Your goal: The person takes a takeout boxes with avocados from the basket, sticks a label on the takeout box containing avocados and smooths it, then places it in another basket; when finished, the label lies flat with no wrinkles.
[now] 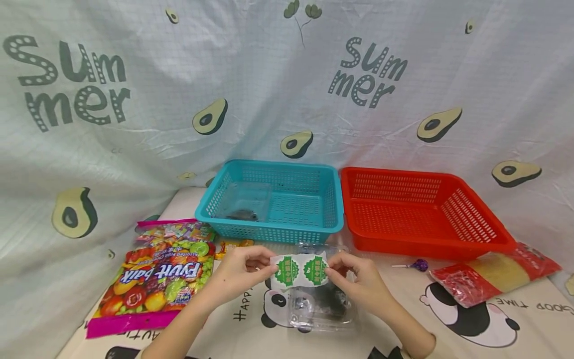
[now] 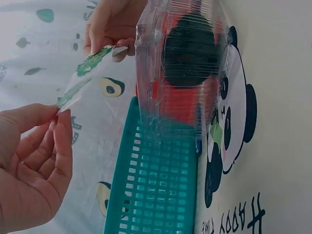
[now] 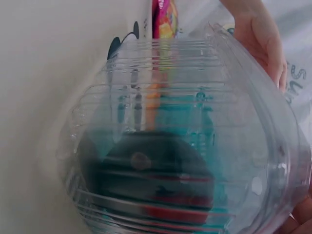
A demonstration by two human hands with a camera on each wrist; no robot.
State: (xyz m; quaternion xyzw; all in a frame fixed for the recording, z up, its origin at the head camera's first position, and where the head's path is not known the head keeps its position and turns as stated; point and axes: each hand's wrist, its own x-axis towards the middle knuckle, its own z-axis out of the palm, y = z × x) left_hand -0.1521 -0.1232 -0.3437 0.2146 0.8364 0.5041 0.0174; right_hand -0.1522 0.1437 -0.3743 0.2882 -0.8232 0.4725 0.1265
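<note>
A white paper strip with two green round stickers (image 1: 287, 272) is stretched between my hands. My left hand (image 1: 236, 275) pinches its left end between thumb and fingertips, and my right hand (image 1: 358, 280) pinches the other end. Seen edge-on in the left wrist view, the strip (image 2: 80, 80) slants from the left hand (image 2: 36, 170) to the right one (image 2: 109, 24). Below it, a clear plastic clamshell box (image 1: 305, 316) lies on the printed cloth. A dark round thing (image 3: 151, 170) sits inside; its kind cannot be told. The right wrist view mostly shows this box.
A blue basket (image 1: 269, 232) holding a clear box (image 1: 246, 194) stands behind, beside a red basket (image 1: 430, 247). Left lies a large candy bag (image 1: 157, 279); right, a purple lollipop (image 1: 420, 265) and a red packet (image 1: 493, 274). Small yellow-wrapped items (image 1: 226, 248) lie near the blue basket.
</note>
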